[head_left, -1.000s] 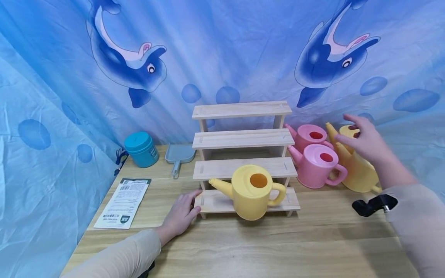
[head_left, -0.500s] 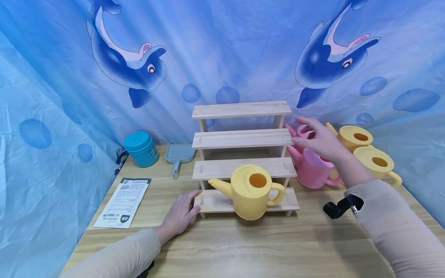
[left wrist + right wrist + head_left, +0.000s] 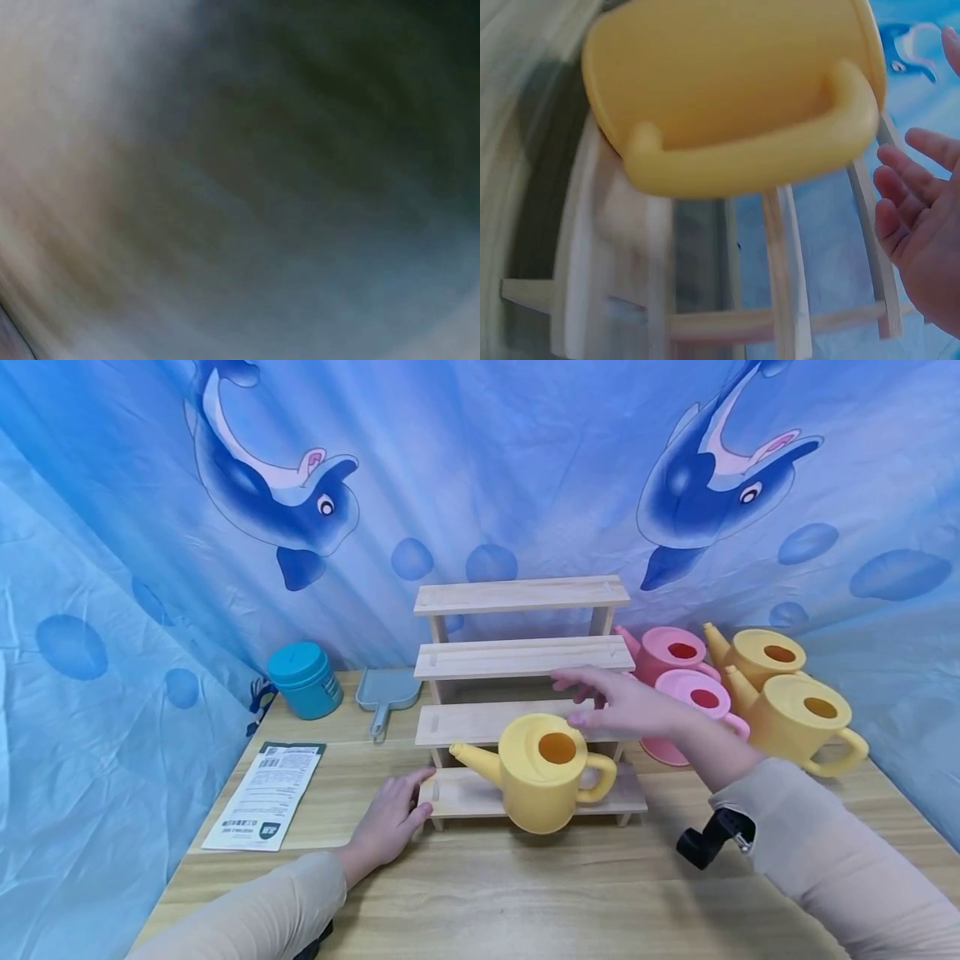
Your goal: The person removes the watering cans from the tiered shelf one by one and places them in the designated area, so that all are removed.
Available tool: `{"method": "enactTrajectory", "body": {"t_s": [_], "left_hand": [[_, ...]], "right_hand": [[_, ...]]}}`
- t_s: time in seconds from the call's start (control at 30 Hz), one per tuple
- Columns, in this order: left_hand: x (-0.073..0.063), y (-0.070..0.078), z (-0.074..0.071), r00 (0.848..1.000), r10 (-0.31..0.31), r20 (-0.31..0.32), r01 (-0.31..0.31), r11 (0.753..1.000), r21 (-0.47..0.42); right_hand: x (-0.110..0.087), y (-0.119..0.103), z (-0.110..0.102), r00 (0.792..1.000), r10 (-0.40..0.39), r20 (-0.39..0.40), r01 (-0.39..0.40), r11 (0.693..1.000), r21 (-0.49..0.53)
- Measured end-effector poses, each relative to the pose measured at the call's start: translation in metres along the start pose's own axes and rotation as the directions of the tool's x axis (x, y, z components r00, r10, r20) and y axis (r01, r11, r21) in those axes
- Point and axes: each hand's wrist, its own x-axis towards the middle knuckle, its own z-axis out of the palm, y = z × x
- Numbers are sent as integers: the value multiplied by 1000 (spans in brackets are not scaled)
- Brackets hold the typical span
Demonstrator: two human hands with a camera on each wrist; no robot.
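Note:
On the lowest step of a four-tier wooden stand (image 3: 517, 722) sits a yellow watering can (image 3: 542, 793), spout to the left and handle to the right. My right hand (image 3: 626, 702) is over the third tier, just behind and right of that can, fingers spread and holding nothing. In the right wrist view, the yellow can's handle (image 3: 757, 161) fills the middle, with the right hand's fingers (image 3: 915, 176) apart from it. My left hand (image 3: 390, 818) lies on the table, its fingertips touching the left end of the bottom step. The left wrist view is a dark blur.
Right of the stand are two pink watering cans (image 3: 672, 649) and two more yellow ones (image 3: 798, 718). At the left are a teal tub (image 3: 306, 681), a grey-blue dustpan (image 3: 387, 691) and a printed packet (image 3: 265, 797). A blue dolphin curtain (image 3: 480, 468) hangs behind.
My right hand has moved left from the yellow cans, past the pink cans, to the stand, still holding nothing. The left hand and the can on the bottom step have stayed put.

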Motion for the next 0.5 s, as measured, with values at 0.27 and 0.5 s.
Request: {"method": "enactTrajectory", "body": {"t_s": [0.27, 0.5], "left_hand": [[0, 1, -1, 1000, 3, 2, -3, 1000, -11], [0, 1, -1, 1000, 4, -1, -4, 1000, -9]], "right_hand": [[-3, -13, 14, 991, 45, 128, -48, 999, 22], [-5, -19, 21, 984, 61, 166, -61, 998, -8]]}}
